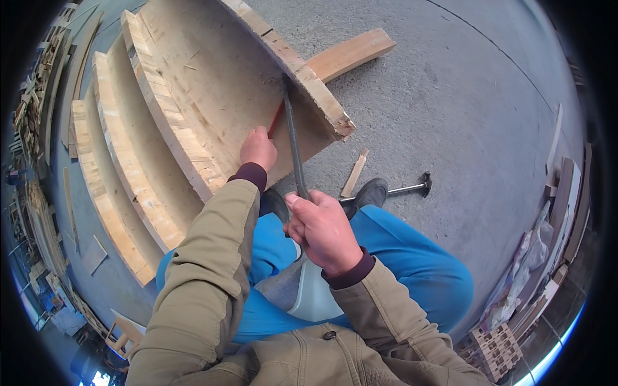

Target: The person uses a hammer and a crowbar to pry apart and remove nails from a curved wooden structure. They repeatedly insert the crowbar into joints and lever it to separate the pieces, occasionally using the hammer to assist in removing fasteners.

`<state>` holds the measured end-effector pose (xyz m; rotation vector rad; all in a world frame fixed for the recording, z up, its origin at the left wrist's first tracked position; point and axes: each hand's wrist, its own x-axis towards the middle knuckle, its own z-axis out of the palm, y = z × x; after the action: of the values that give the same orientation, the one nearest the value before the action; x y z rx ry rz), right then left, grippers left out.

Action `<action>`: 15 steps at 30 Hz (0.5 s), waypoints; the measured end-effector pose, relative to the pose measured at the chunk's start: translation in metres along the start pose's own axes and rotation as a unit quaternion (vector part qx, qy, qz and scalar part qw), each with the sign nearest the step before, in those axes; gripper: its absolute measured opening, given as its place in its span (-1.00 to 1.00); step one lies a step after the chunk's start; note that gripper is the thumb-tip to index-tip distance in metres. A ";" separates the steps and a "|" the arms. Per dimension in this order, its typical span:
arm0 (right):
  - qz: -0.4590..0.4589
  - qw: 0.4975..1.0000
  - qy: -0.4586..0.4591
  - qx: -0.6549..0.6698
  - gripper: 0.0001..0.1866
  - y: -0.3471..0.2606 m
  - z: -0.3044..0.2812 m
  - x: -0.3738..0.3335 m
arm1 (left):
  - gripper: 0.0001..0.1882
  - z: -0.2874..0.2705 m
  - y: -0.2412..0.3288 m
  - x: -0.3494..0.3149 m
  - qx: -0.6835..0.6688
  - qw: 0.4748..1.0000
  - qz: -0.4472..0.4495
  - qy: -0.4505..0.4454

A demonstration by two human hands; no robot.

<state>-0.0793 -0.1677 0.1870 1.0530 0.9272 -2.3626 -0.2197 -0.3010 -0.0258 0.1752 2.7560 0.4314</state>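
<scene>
My right hand is closed round the near end of a long dark metal pry bar. The bar's far end rests where a curved plywood panel meets its thick wooden edge rib. My left hand, farther forward over the panel, grips a thin red rod. The rod's far end passes behind the pry bar, so its tip and kind are hidden. A wooden block sticks out to the right from beneath the edge rib.
More curved ribs run along the wooden form on the left. A hammer and a wood scrap lie on the concrete floor by my shoes. I sit on a pale stool. Boards and plastic sheeting lie at the right.
</scene>
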 end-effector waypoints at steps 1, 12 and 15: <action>-0.003 1.000 0.001 0.000 -0.73 0.000 0.000 0.000 | -0.77 0.000 0.001 -0.002 -0.007 1.000 0.001 0.003; -0.014 1.000 -0.002 0.003 -0.75 -0.006 -0.006 -0.004 | -0.81 0.007 0.011 0.000 -0.069 0.997 -0.005 0.023; 0.000 1.000 0.008 -0.001 -0.79 -0.007 -0.006 -0.004 | -0.81 0.016 0.017 0.000 -0.103 0.994 -0.025 0.016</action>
<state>-0.0783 -0.1584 0.1897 1.0731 0.9339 -2.3558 -0.2133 -0.2808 -0.0348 0.0479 2.7172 0.7068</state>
